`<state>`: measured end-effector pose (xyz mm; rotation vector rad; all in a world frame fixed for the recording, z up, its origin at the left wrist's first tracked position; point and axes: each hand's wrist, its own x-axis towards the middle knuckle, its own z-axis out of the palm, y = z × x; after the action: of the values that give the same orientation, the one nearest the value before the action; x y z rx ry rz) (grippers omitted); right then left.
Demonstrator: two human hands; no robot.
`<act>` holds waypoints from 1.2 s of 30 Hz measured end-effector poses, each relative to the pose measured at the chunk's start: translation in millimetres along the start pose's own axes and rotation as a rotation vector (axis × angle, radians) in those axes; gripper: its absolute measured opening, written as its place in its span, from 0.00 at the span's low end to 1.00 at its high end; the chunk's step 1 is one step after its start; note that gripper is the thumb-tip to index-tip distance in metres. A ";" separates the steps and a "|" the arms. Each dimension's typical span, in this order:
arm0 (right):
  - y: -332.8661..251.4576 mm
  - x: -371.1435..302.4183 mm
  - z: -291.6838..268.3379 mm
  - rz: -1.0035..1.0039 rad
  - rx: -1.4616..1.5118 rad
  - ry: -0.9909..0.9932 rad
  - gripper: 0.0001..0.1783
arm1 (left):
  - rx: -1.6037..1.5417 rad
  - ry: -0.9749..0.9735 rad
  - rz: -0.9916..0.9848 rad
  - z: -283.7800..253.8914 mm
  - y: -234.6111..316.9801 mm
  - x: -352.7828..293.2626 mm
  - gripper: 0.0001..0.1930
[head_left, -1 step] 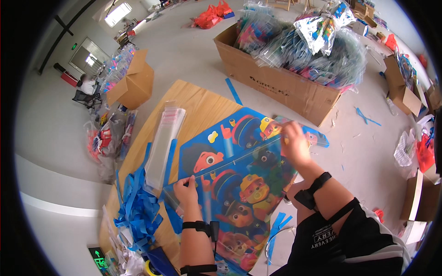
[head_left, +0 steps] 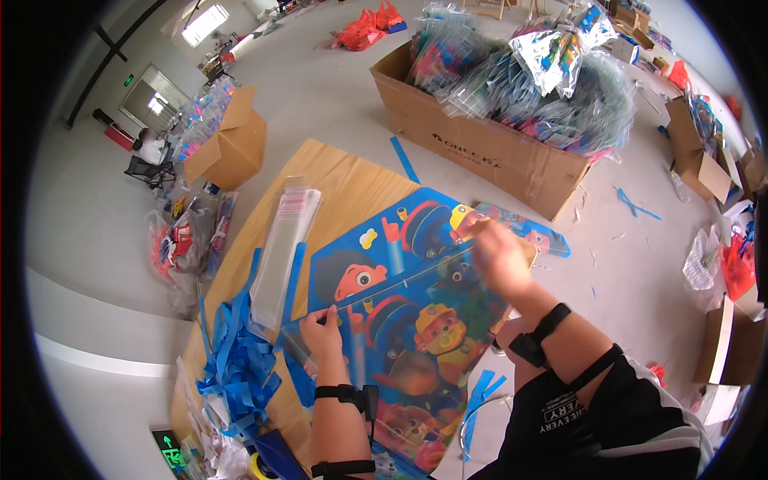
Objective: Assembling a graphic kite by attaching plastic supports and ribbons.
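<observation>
Head view: the left hand (head_left: pixel 323 332) is pinching the upper left edge of a printed sheet (head_left: pixel 438 334), its thumb and fingertips pressed together on that edge. The right hand (head_left: pixel 502 254) is standing at the upper right corner of the same sheet, right of centre in the frame. It is showing blurred, so whether its fingers are gripping or apart cannot be told. The printed sheet, blue with cartoon dogs, is filling the lower centre of the frame and slanting up to the right. A second sheet (head_left: pixel 382 250), also blue, is lying behind it and showing above its upper edge.

Both sheets are lying over a wooden table (head_left: pixel 336 172). A stack of clear bags (head_left: pixel 282 260) is lying on the table, left of centre. A heap of blue strips (head_left: pixel 240 360) is sitting at lower left, with a roll of tape (head_left: pixel 260 466) below it at the bottom edge. Black bands are circling both forearms.

A long cardboard box (head_left: pixel 480 152) is standing on the floor at upper right, brimming with clear packets (head_left: pixel 520 88); a silver bag (head_left: pixel 556 56) is resting on top. A smaller box (head_left: pixel 240 140) is standing at upper left, near a seated person (head_left: pixel 150 148). Red bags (head_left: pixel 364 30) are lying at the top centre.
</observation>
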<state>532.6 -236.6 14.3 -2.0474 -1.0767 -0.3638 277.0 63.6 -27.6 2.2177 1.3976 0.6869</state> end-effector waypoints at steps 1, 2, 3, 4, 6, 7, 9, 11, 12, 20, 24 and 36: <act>-12.5 -0.2 2.9 -0.198 0.019 -0.076 0.27 | -0.002 -0.028 -0.025 -0.3 1.5 0.7 0.14; -28.8 -4.1 7.8 -0.185 0.005 -0.252 0.31 | 0.002 -0.052 -0.052 -2.2 0.1 1.6 0.14; -36.6 -8.5 12.1 -0.187 0.000 -0.251 0.31 | -0.003 -0.052 -0.050 -2.7 -0.3 1.7 0.14; -39.8 -13.1 17.0 -0.175 -0.064 -0.287 0.33 | -0.007 -0.051 -0.043 -1.9 0.3 1.7 0.14; -35.7 -19.5 21.5 -0.078 -0.170 -0.435 0.39 | -0.012 -0.051 -0.035 -0.4 -0.1 2.9 0.14; -30.4 -20.7 21.7 -0.078 -0.171 -0.434 0.39 | -0.003 -0.050 -0.048 0.6 -1.2 3.8 0.14; -20.3 -20.2 20.7 -0.071 -0.261 -0.430 0.40 | 0.004 -0.049 -0.062 0.9 -0.6 3.3 0.14; -16.7 -22.2 19.4 -0.060 -0.288 -0.423 0.40 | 0.000 -0.023 -0.024 0.4 2.9 1.3 0.15; -18.0 -22.1 20.8 -0.063 -0.285 -0.419 0.40 | 0.005 -0.014 -0.029 -2.0 2.6 1.4 0.15; -16.9 -21.2 19.9 -0.067 -0.320 -0.453 0.40 | 0.088 -0.045 0.045 -13.7 -6.3 12.1 0.17; -21.2 -20.1 22.5 -0.063 -0.309 -0.458 0.40 | -0.150 -0.003 -0.012 -22.5 -29.6 14.2 0.13; -20.1 -18.8 17.7 -0.048 -0.320 -0.454 0.41 | 0.331 -0.323 0.626 -18.1 27.8 -52.9 0.31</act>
<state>503.6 -227.3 2.3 -2.4660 -1.4109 -0.0962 265.8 6.0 -6.5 2.9040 0.6857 0.2617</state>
